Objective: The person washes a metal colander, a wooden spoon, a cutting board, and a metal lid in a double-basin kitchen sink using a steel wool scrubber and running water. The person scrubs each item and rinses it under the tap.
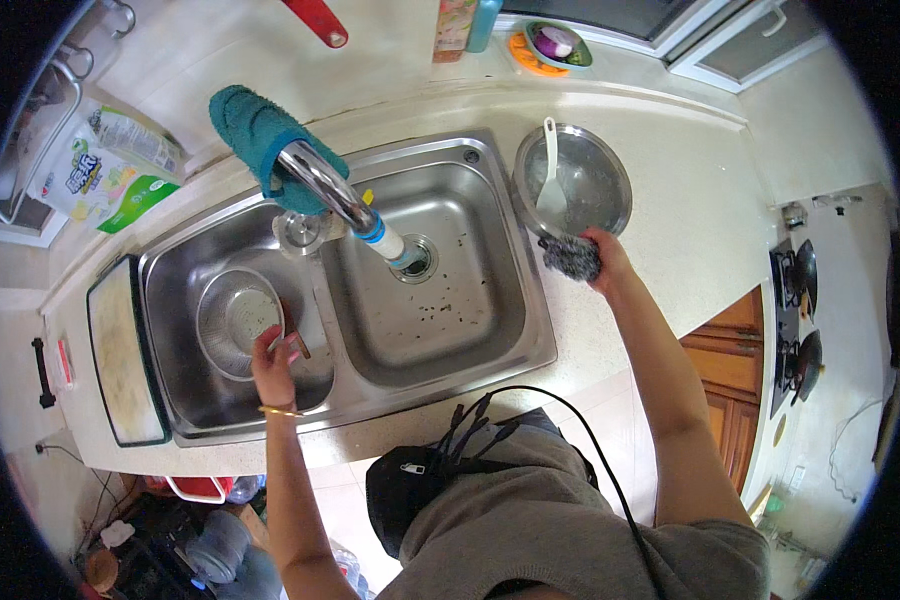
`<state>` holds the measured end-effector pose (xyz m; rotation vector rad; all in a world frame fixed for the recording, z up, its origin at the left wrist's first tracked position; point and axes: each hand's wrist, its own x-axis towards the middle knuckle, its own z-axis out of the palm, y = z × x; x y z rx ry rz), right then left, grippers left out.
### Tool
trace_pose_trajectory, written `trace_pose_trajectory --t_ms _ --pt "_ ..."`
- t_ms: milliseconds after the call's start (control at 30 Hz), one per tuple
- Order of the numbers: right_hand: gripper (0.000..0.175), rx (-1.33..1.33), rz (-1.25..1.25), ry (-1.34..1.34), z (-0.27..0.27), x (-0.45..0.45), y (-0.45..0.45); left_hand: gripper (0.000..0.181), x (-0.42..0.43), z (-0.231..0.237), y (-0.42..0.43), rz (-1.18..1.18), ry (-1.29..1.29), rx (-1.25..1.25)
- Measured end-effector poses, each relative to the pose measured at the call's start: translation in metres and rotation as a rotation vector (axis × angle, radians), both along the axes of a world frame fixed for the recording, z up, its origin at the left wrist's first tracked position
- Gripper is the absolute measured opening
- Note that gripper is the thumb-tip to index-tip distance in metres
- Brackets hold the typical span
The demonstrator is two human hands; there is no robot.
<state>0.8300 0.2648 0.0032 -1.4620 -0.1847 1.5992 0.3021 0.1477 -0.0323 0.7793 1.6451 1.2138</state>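
Observation:
My left hand (273,371) is at the near right rim of a metal mesh strainer (221,326) in the left basin. Its fingertips overlap the rim; whether they grip it cannot be told. A brown handle (302,346) lies just beside those fingers, its other end partly hidden. My right hand (609,261) holds a grey scouring pad (572,259) at the near edge of a stainless steel bowl (604,184). Inside that bowl, a white rice paddle (552,191) leans on the far rim. The bowl stands on the counter, right of the sink.
The steel double sink (427,379) has dark bits in its right basin. Over it reaches a faucet (330,184) draped with a teal cloth (262,135). A glass (300,232) stands near the divider. A cutting board (124,352) lies left; a black cable (570,409) hangs before me.

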Motion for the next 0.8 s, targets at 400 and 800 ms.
trace_pose_trajectory --t_ms 400,800 --pt "0.012 -0.208 0.493 -0.122 0.058 -0.053 -0.024 0.028 0.134 0.063 0.039 -0.511 0.263 0.334" --pt "0.016 -0.280 0.938 -0.343 -0.028 -0.121 -0.028 0.036 0.157 -0.019 0.049 -0.983 1.219 0.388"
